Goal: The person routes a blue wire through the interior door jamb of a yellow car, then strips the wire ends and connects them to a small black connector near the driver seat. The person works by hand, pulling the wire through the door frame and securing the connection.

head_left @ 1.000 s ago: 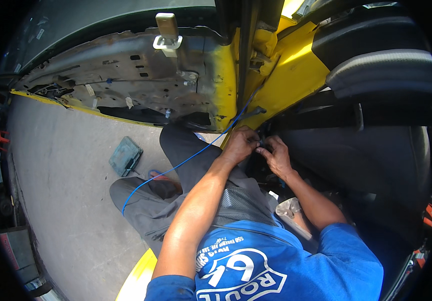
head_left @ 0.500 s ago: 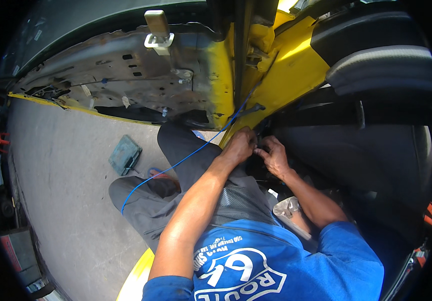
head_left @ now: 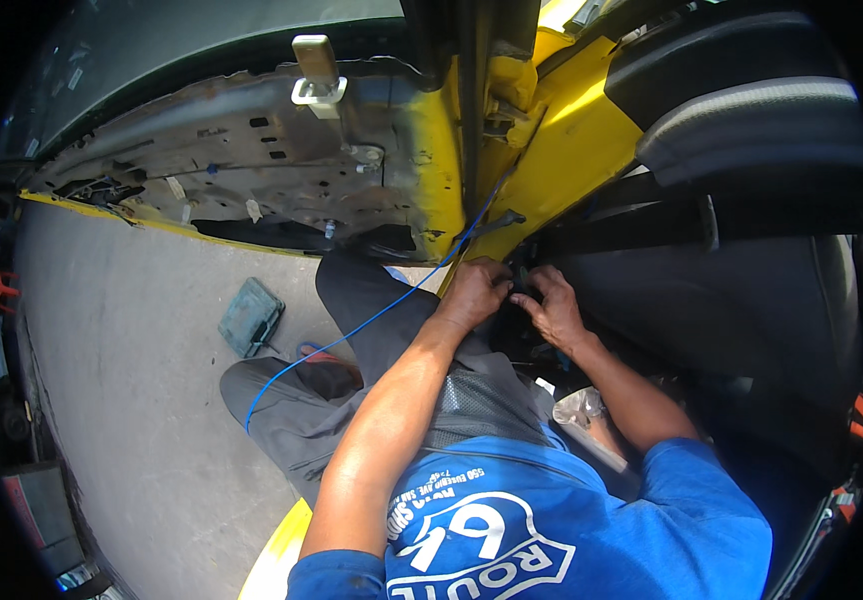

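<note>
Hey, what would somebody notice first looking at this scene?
Probably the two hands, left hand and right hand, close together in the dark gap by the yellow door pillar of a car. Next, the thin blue wire running from the left hand across the grey trousers. To the left, the open door shows bare metal.
</note>
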`<state>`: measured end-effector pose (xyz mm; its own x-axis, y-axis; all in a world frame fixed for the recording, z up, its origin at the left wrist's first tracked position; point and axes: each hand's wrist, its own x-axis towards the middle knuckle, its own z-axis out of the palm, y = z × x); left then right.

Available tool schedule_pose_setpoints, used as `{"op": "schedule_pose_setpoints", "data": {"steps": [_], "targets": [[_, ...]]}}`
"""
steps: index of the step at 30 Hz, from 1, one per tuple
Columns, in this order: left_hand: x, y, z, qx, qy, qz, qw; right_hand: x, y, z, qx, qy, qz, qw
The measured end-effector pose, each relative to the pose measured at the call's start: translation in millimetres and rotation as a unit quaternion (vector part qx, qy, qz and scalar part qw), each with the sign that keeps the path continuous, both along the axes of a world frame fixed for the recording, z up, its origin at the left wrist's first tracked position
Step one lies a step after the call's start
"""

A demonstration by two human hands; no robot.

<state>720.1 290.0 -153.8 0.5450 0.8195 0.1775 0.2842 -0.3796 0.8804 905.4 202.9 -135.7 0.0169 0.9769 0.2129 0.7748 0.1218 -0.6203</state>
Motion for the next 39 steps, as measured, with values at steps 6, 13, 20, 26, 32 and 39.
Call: {"op": "schedule_pose_setpoints", "data": {"steps": [6,13,20,26,32,39], "targets": [[0,-1,2,0.058,0.03,-0.015,0.998,-4,2,5,-0.002,-0.019,0.009,1.0],[2,-1,-4,0.08,0.079,-0.033,0.993,-4,2,-1,0.002,-0.033,0.047,0.998],[5,-2,-7,0.05,0.134,-0.056,0.988,0,0,-1,-0.029,-0.029,0.065,0.997],[-2,6,2,-0.061,0.056,-0.01,0.997,6,2,11,-0.091,0.07,0.02,0.993],[-4,1,5,-0.015,-0.024,-0.054,0.998,17,-1,21,-0.109,0.133,0.049,0.984],[-7,6,3,-0.014,0.04,-0.077,0.996,9,0,29,-0.06,0.151,0.026,0.986]]}}
